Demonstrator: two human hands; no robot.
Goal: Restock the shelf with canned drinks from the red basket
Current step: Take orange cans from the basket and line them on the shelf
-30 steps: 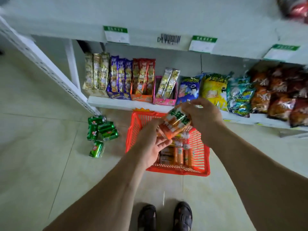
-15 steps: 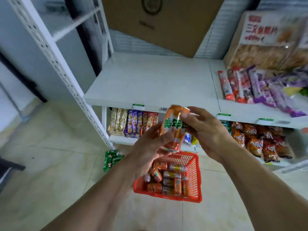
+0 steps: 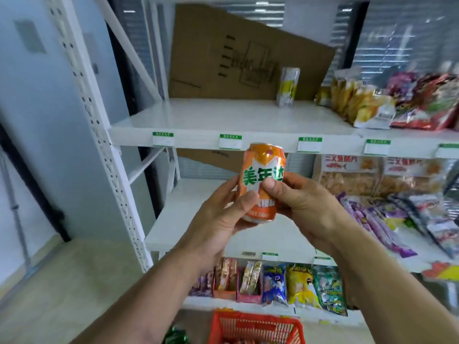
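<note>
An orange drink can (image 3: 263, 165) with green lettering stands upright in both my hands, in front of the white shelf unit. My left hand (image 3: 223, 214) grips its lower left side and base. My right hand (image 3: 300, 204) grips its right side, thumb across the label. The red basket (image 3: 253, 326) sits on the floor at the bottom edge, only its far rim showing. The upper white shelf board (image 3: 198, 117) lies just above the can, with one pale yellow can (image 3: 288, 86) standing on it by a cardboard sheet.
Snack bags (image 3: 387, 103) fill the right of the upper shelf, more packets (image 3: 402, 219) the middle shelf's right. Boxed bars and chip bags (image 3: 278, 286) line the lowest shelf. A perforated white upright (image 3: 99, 135) stands left. Green cans (image 3: 176, 337) lie on the floor beside the basket.
Both hands have lifted the orange can from over the basket up to shelf height and turned it upright. My view has tilted up from the floor to the upper shelves.
</note>
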